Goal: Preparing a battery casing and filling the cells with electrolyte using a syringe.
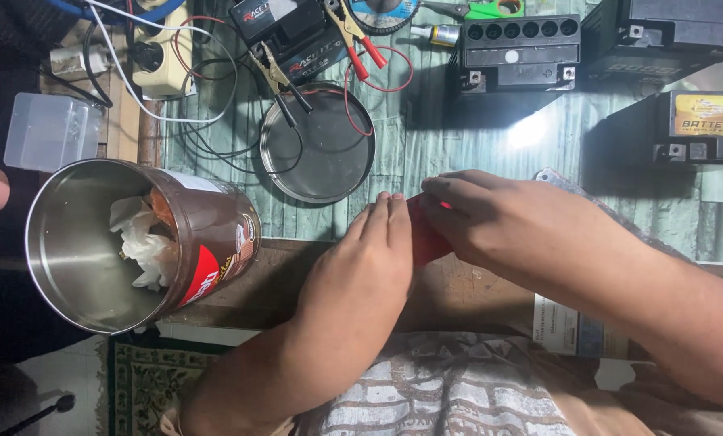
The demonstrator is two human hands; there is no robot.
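Observation:
Both my hands meet at the near edge of the workbench on a small red object, mostly hidden between them. My left hand rests against its left side with fingers straight and together. My right hand covers it from the right, fingers curled over its top. What the red object is cannot be told.
A large open metal tin with crumpled white paper inside lies at the left. A round metal lid sits behind my hands, with clamp leads and wires. Several black batteries stand along the back. A power strip is far left.

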